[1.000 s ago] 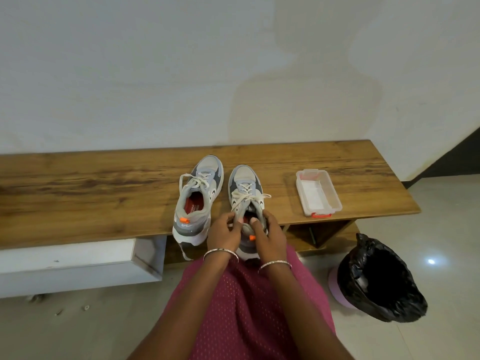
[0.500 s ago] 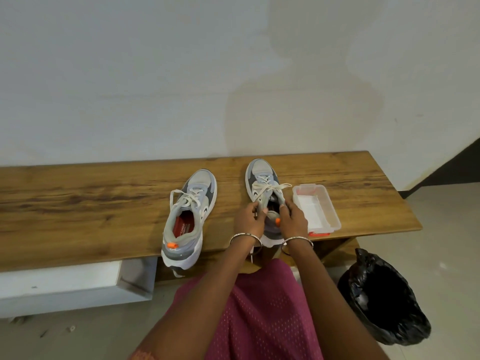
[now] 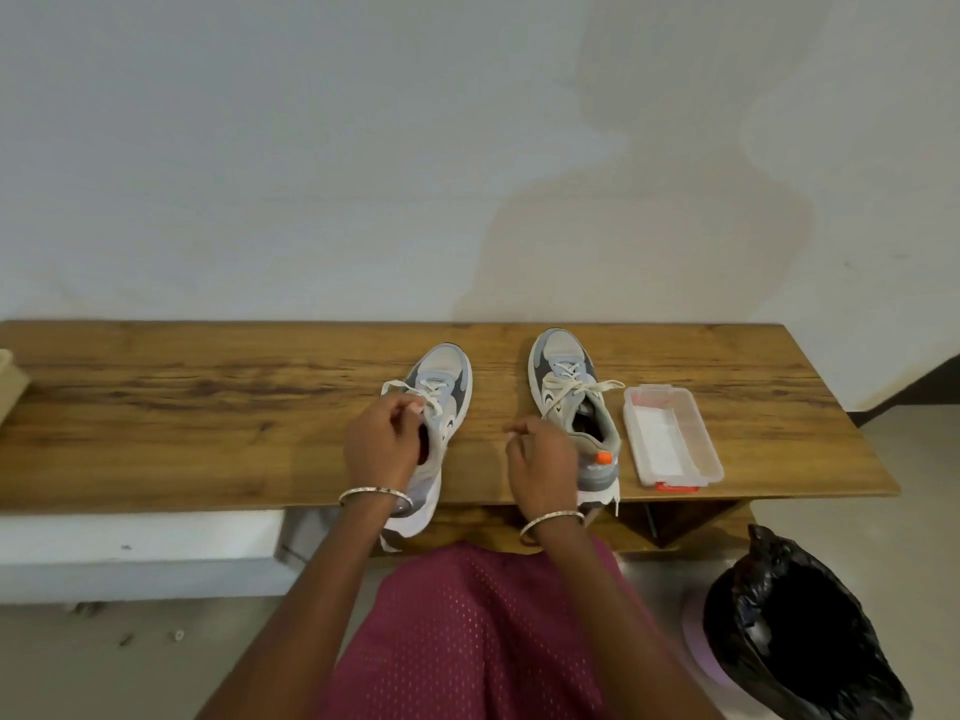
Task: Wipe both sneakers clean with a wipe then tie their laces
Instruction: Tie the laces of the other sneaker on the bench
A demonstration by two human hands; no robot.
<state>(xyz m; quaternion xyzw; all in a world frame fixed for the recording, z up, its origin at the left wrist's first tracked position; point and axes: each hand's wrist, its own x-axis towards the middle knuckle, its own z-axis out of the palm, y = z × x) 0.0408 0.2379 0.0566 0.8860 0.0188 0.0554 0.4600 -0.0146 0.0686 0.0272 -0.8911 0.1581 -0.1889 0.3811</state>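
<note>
Two grey-and-white sneakers stand on the wooden bench (image 3: 208,433), toes toward the wall. My left hand (image 3: 382,441) lies over the left sneaker (image 3: 444,368) and pinches its white lace (image 3: 400,389) near the tongue. The right sneaker (image 3: 563,387) has its laces in a bow (image 3: 582,384) and an orange tab at the heel. My right hand (image 3: 540,462) hovers over the bench between the two sneakers, fingers loosely curled, with nothing seen in it. No loose wipe is in view.
A clear plastic wipe box (image 3: 670,433) with a red clip lies right of the right sneaker. A bin lined with a black bag (image 3: 795,636) stands on the floor at lower right. A cardboard edge (image 3: 10,376) shows at far left.
Both hands have left the right sneaker, whose laces now sit in a bow. My left hand went to the left sneaker's lace; my right hand moved left into the gap.
</note>
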